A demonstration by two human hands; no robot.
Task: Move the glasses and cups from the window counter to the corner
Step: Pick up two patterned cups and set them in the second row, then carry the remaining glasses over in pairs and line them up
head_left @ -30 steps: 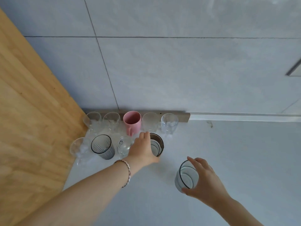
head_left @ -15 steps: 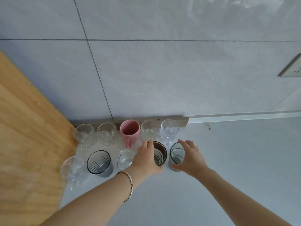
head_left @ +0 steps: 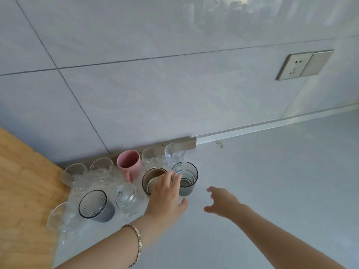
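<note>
Glasses and cups [head_left: 128, 165] are standing grouped in the far-left corner of the surface [head_left: 272, 191]. The left hand [head_left: 165, 195] is resting spread fingers on the brown cup [head_left: 153, 178]; the right hand [head_left: 223, 202] is hovering empty, fingers spread. Whether items are remaining elsewhere cannot be judged.

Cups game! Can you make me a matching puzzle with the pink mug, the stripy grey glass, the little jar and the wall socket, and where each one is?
Things:
1. pink mug
2. stripy grey glass
3. little jar
4. wall socket

Places:
A. high on the tiled wall, to the right
B. back row, against the wall
C. front row, between the stripy grey glass and the brown cup
D. front row, left of the little jar

Pairs: 1-B, 2-D, 3-C, 4-A
</note>
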